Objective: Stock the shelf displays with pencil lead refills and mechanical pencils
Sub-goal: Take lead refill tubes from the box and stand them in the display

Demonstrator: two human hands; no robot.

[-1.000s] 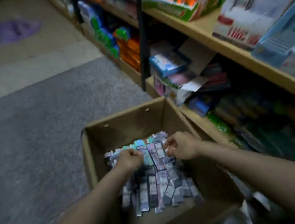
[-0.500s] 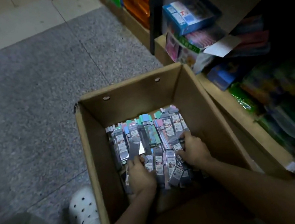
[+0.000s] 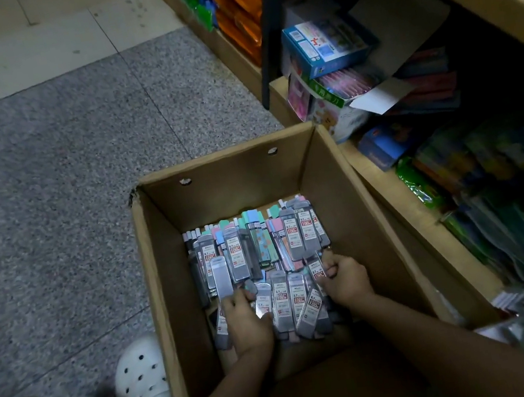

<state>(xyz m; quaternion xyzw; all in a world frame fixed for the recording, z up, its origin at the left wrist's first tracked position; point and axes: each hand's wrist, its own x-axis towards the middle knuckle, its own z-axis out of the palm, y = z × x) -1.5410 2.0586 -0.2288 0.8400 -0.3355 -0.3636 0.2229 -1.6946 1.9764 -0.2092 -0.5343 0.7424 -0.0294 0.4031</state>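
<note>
An open cardboard box [image 3: 237,181] stands on the floor and holds several grey pencil lead refill packs [image 3: 285,302] with red labels, plus pastel mechanical pencils [image 3: 261,236] at the far side. Both my hands are down inside the box. My left hand [image 3: 246,322] has its fingers curled on refill packs at the left of the pile. My right hand [image 3: 344,276] grips a refill pack [image 3: 315,267] at the right of the pile. What lies under the hands is hidden.
A wooden shelf unit [image 3: 402,195] runs along the right, its low shelf crowded with stationery: a blue box [image 3: 325,45], pink packs, green bags. A black upright post [image 3: 269,23] divides it. Grey speckled floor [image 3: 60,183] lies left. My white clog [image 3: 141,378] stands beside the box.
The view has tilted down from the shelves to the box. Both hands sank from the far end of the pile to its near part and closed on packs.
</note>
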